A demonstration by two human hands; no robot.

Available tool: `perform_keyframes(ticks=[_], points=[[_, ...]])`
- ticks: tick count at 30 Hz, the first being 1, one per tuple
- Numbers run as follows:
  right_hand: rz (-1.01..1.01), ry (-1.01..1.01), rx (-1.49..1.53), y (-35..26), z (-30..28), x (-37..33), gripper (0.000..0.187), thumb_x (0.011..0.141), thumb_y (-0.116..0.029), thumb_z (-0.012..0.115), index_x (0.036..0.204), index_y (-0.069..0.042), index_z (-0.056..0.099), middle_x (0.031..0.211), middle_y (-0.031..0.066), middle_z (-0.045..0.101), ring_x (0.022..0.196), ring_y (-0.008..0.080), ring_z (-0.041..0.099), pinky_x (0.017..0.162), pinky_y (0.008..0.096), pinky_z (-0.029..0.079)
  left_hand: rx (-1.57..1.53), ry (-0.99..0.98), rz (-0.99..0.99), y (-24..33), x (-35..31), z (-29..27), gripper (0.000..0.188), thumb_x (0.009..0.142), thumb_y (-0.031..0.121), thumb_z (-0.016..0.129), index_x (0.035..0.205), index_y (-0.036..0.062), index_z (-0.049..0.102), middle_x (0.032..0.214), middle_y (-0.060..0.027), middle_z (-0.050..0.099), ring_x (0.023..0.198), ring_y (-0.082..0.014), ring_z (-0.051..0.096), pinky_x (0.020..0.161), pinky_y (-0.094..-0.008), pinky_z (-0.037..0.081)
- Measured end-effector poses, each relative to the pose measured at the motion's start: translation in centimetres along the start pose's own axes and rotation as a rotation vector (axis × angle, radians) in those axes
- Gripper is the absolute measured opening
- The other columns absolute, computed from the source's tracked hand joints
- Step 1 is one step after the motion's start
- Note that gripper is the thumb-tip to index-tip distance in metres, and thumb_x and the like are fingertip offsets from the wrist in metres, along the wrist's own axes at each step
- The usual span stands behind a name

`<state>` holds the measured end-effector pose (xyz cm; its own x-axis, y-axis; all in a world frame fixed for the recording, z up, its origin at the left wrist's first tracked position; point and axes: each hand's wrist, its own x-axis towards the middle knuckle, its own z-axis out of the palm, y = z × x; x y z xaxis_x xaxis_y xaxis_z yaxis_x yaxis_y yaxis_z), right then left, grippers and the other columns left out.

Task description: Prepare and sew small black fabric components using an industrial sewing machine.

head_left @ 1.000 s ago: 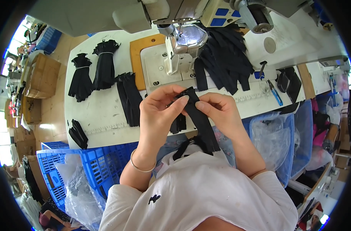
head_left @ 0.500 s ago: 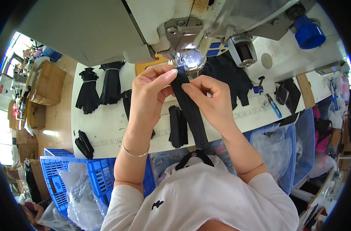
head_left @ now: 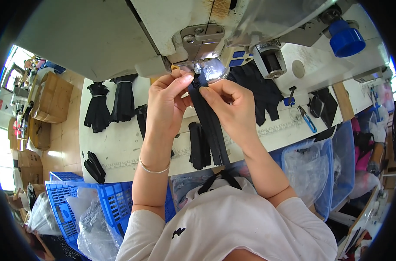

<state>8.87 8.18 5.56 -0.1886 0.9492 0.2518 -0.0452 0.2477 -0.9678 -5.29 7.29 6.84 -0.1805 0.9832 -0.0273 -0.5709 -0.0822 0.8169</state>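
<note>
Under the lit head of a sewing machine (head_left: 202,41), both my hands grip a long black zipper (head_left: 212,126) close to its upper end. My left hand (head_left: 165,98) pinches the left edge between thumb and fingertips, right by the needle area. On the other edge, slightly lower, my right hand (head_left: 232,108) closes thumb and fingers on the tape. The zipper's tail hangs down over the table's front edge. A folded black zipper bundle (head_left: 199,145) lies just left of that tail. The fingertips partly cover the zipper's top end.
Tied black bundles (head_left: 98,106) lie on the white table (head_left: 119,154) at left, with a smaller one (head_left: 94,167) near its front corner. Loose black zippers (head_left: 261,93) spread right of the machine head. Blue snips (head_left: 309,119) lie farther right. Blue crates (head_left: 115,204) flank my lap.
Both hands have shifted slightly left with the zipper. Its upper end is turned a little, and a small dark slider-like part now shows between the fingertips.
</note>
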Motion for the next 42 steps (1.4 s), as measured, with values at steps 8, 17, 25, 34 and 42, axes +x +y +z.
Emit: perform_keyframes(ticks=[8,17,25,34,42], points=[[-0.047,0.056,-0.254,0.6,-0.1,-3.0,0.014,0.083,-0.012,0.069,0.08,0.0,0.063,0.062,-0.0001,0.06,0.054,0.003,0.045,0.05,0.0202,0.035,0.415,0.146,0.233,-2.3,-3.6,0.0,0.029,0.082,0.008,0.071,0.104,-0.0013,0.055,0.089,-0.0045,0.056,0.062,-0.0063,0.054,0.045,-0.0195,0.044],[0.252,-0.03,0.105,2.3,-0.8,-5.1,0.019,0.084,-0.016,0.07,0.087,0.002,0.064,0.06,-0.0046,0.052,0.055,0.0012,0.04,0.049,0.0198,0.03,0.531,0.178,0.191,-2.4,-4.9,-0.4,0.013,0.082,0.007,0.071,0.084,-0.0038,0.065,0.065,-0.002,0.06,0.053,-0.0076,0.053,0.048,-0.0199,0.042],[0.204,-0.021,-0.041,0.7,-0.9,-5.5,0.019,0.084,-0.017,0.071,0.082,0.001,0.066,0.059,-0.0041,0.052,0.055,0.0021,0.04,0.049,0.021,0.031,0.297,0.129,0.12,-3.1,-4.7,-0.9,0.014,0.083,0.01,0.071,0.084,-0.0027,0.064,0.065,-0.0017,0.06,0.052,-0.0077,0.052,0.047,-0.0207,0.042],[0.074,-0.001,-0.076,0.3,-0.5,-4.5,0.019,0.084,-0.016,0.07,0.079,0.001,0.064,0.058,-0.0008,0.053,0.055,0.0026,0.042,0.049,0.0213,0.034,0.142,0.094,0.007,-2.3,-3.7,-0.8,0.016,0.084,0.013,0.07,0.085,-0.001,0.063,0.064,0.0,0.057,0.048,-0.0044,0.049,0.04,-0.0177,0.038],[-0.056,0.026,-0.127,-0.2,-0.1,0.1,0.021,0.084,-0.016,0.07,0.078,0.002,0.064,0.056,-0.0005,0.053,0.051,0.0024,0.042,0.047,0.0211,0.033,0.166,0.097,0.059,-0.4,0.7,-0.1,0.009,0.085,0.008,0.063,0.083,-0.0008,0.062,0.062,-0.0008,0.053,0.048,-0.0054,0.044,0.041,-0.0196,0.03]])
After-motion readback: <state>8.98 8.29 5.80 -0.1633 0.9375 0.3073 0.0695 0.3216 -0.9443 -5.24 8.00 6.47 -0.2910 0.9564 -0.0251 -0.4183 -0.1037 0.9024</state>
